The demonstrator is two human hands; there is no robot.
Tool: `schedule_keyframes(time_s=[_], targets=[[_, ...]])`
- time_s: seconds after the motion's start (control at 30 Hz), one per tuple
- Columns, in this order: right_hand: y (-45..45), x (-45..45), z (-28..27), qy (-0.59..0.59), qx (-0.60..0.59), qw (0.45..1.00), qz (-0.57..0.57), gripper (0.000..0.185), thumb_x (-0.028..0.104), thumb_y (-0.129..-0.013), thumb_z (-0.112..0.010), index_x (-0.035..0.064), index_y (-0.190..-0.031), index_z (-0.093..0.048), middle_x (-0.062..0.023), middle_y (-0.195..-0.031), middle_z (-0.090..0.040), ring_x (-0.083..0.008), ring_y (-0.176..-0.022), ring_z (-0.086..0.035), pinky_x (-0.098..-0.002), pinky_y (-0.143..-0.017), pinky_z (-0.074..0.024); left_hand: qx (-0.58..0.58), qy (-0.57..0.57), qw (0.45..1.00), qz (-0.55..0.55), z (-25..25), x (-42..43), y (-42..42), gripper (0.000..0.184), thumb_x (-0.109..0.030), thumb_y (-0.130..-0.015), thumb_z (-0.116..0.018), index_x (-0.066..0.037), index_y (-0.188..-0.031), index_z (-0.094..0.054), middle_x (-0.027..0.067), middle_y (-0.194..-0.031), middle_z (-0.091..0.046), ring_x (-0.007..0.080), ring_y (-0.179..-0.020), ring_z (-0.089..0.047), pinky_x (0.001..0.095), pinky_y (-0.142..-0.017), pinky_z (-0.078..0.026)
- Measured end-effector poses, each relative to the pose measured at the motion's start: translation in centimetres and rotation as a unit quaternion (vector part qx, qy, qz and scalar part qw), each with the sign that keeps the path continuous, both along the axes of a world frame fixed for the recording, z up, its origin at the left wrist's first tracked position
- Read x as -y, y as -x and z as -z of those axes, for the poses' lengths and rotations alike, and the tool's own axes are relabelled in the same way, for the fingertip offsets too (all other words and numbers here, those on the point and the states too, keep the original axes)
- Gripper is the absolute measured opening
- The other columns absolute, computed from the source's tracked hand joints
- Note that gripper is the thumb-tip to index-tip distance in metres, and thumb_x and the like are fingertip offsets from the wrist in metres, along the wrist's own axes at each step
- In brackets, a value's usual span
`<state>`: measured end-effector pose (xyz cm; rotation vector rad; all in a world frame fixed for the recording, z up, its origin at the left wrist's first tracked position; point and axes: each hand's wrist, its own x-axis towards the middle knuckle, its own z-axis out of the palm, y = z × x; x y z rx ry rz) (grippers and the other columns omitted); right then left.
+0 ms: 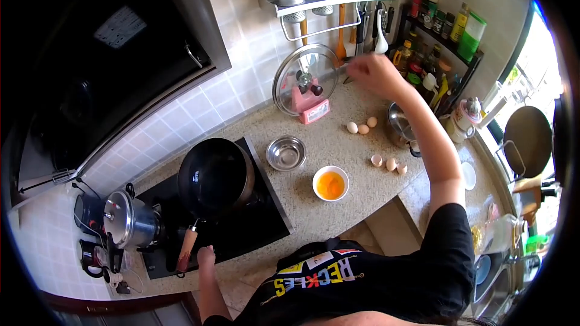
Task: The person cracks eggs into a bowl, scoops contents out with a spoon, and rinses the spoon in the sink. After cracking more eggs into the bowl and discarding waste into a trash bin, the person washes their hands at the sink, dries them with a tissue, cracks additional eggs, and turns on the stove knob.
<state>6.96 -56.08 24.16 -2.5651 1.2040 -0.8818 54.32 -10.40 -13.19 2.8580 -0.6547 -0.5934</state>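
My right hand (373, 75) is raised near the hanging utensils, to the right of the glass lid (287, 87). Its fingers are curled and blurred, and whether they hold anything is unclear. Low at the front edge of the black cooktop (257, 217), my left hand (206, 256) looks closed, beside the wooden handle of the wok (214, 172). A white bowl (316, 195) with beaten-looking yellow egg (330, 186) stands on the counter, and a steel bowl (286, 153) sits behind it. Three whole eggs (363, 128) and several broken eggshells (391, 163) lie to the right.
A pressure cooker (130, 220) stands left of the wok. The lid leans on a pink stand (314, 110). Under my right forearm is a steel pot (397, 124). A wall rack (338, 1) carries utensils and red jars; bottles fill the corner shelf (444, 39). The sink (492, 293) is far right.
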Motion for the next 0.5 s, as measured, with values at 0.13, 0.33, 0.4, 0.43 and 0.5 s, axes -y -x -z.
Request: schedule_keyframes(time_s=[0.13, 0.33, 0.4, 0.43, 0.5], targets=[[-6.4, 7.5, -4.9, 0.133, 0.019, 0.991, 0.020, 0.022, 0.026, -0.082, -0.063, 0.0052, -0.083, -0.068, -0.0128, -0.067, -0.063, -0.0283, -0.062, -0.062, -0.0367, -0.061, -0.0498, 0.070, -0.119, 0.984, 0.112, -1.4, 0.8, 0.9, 0.030, -0.030, -0.092, -0.053, -0.001, -0.090, -0.059, 0.0202, -0.092, -0.064, 0.0366, -0.088, -0.060, 0.0444, -0.070, -0.048], [-15.0, 11.9, -11.6, 0.215, 0.033, 0.970, 0.109, 0.026, 0.022, -0.086, -0.049, 0.0060, -0.090, -0.069, -0.0162, -0.092, -0.067, -0.0339, -0.085, -0.065, -0.0420, -0.073, -0.0522, 0.219, 0.063, 0.969, 0.090, -2.4, -1.4, 5.1, 0.027, -0.030, -0.091, -0.053, -0.004, -0.089, -0.058, 0.0162, -0.078, -0.060, 0.0346, -0.077, -0.060, 0.0460, -0.064, -0.047], [-17.7, 13.1, -12.9, 0.179, 0.035, 0.975, 0.123, 0.023, 0.020, -0.084, -0.052, 0.0041, -0.092, -0.068, -0.0156, -0.094, -0.067, -0.0341, -0.088, -0.065, -0.0400, -0.075, -0.0527, 0.253, 0.174, 0.950, 0.052, -3.0, -1.8, 8.1, 0.026, -0.031, -0.091, -0.053, -0.005, -0.088, -0.057, 0.0153, -0.074, -0.059, 0.0342, -0.072, -0.059, 0.0458, -0.060, -0.046], [-18.8, 13.8, -13.0, 0.193, 0.010, 0.971, 0.139, 0.022, 0.019, -0.083, -0.054, 0.0048, -0.092, -0.068, -0.0149, -0.096, -0.067, -0.0335, -0.090, -0.065, -0.0393, -0.076, -0.0527, 0.220, 0.179, 0.959, 0.000, -3.0, -2.1, 9.5, 0.025, -0.030, -0.091, -0.053, -0.005, -0.087, -0.057, 0.0146, -0.071, -0.058, 0.0334, -0.067, -0.057, 0.0451, -0.057, -0.044], [-20.4, 15.0, -13.1, 0.195, -0.030, 0.968, 0.156, 0.021, 0.019, -0.080, -0.060, 0.0065, -0.094, -0.069, -0.0148, -0.100, -0.067, -0.0327, -0.095, -0.064, -0.0383, -0.080, -0.0522, 0.182, 0.184, 0.964, -0.058, -2.1, -2.5, 12.3, 0.025, -0.029, -0.092, -0.052, -0.006, -0.086, -0.057, 0.0140, -0.068, -0.057, 0.0327, -0.062, -0.056, 0.0445, -0.053, -0.043]])
